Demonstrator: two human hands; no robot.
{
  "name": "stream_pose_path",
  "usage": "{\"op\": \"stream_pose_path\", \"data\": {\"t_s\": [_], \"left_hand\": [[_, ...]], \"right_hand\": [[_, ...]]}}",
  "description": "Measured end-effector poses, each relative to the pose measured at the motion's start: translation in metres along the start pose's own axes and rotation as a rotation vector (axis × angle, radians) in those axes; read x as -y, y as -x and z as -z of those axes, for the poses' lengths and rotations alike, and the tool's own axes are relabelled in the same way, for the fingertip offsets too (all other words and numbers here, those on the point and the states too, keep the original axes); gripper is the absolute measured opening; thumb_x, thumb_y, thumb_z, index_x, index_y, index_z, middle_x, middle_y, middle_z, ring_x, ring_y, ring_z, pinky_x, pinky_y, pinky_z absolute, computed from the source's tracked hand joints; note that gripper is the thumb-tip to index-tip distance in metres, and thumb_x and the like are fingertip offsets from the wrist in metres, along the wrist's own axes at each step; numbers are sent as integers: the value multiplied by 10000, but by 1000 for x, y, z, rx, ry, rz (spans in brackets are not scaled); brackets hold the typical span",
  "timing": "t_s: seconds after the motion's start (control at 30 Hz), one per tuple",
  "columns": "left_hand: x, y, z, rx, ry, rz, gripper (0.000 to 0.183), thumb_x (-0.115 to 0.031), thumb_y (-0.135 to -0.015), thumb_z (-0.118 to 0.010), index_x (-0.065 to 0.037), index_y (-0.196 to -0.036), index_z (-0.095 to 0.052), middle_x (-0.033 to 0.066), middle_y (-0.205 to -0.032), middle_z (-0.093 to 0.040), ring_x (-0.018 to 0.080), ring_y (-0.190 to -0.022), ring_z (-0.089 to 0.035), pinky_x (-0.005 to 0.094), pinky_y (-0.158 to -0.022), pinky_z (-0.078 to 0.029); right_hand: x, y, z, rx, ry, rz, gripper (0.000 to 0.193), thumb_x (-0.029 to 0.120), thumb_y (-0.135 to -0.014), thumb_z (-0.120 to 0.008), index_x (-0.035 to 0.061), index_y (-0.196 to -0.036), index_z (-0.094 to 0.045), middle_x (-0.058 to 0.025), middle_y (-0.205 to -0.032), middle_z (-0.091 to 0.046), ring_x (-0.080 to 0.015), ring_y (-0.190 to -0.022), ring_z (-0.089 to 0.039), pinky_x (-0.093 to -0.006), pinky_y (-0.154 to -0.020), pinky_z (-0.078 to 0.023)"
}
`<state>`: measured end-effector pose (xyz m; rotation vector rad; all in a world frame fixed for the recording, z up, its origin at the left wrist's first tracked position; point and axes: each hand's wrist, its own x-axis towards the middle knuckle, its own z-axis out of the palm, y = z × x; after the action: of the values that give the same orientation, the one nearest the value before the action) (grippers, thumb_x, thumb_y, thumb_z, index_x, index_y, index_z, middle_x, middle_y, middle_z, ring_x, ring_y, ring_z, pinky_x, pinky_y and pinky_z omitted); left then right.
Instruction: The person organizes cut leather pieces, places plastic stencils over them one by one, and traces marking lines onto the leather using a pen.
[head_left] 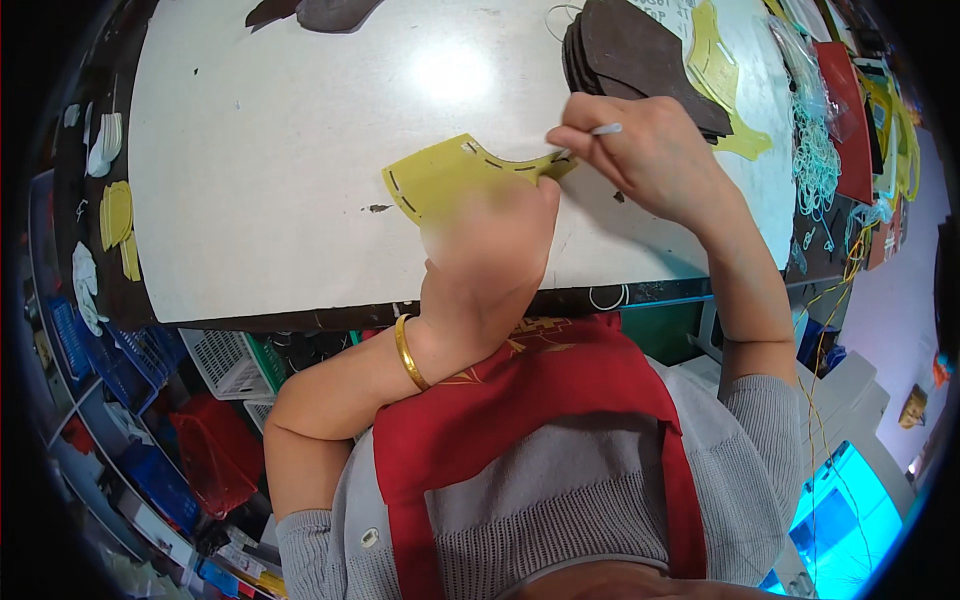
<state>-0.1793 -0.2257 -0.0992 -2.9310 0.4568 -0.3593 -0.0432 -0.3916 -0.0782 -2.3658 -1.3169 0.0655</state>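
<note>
A yellow pattern template [428,180] with dark slots along its edges lies near the middle of the white tabletop [270,200]. My left hand [490,240] is closed on its lower part and holds it down against the table; blur covers most of these fingers. Pinched in my right hand [655,150] is a thin pale pen [606,129], its lower end by the template's narrow right tip. A dark line follows the curved upper edge. Just beyond my right hand is a stack of dark brown cut pieces [635,50].
More yellow templates [714,65] lie right of the stack. Pale blue-green cords [815,165] and a red panel [846,125] crowd the right side. Dark pieces [338,12] rest at the far edge. Yellow pieces [116,215] and a white glove [85,285] sit on the left.
</note>
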Motion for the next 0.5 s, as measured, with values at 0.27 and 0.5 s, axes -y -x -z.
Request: {"op": "stream_pose_path", "data": {"t_s": [0.27,0.5], "left_hand": [[9,-1,3,-43,38,-11,363,-116,-807,-630,-177,-1161,-686,-10,-885,-556,167,-695,-523,231,-501,-464],[34,2,-10,-215,185,-32,226,-104,-784,-653,-107,-1005,-697,0,-874,-614,173,-687,-558,261,-516,-484]], "right_hand": [[6,-3,5,-79,-209,-200,234,254,-1016,-565,52,-906,-611,-148,-774,-669,-368,-753,-672,-472,-638,-521],[36,-6,-12,99,-47,-204,231,254,-944,-644,34,-1014,-659,-150,-911,-693,-361,-835,-666,-464,-755,-530]]}}
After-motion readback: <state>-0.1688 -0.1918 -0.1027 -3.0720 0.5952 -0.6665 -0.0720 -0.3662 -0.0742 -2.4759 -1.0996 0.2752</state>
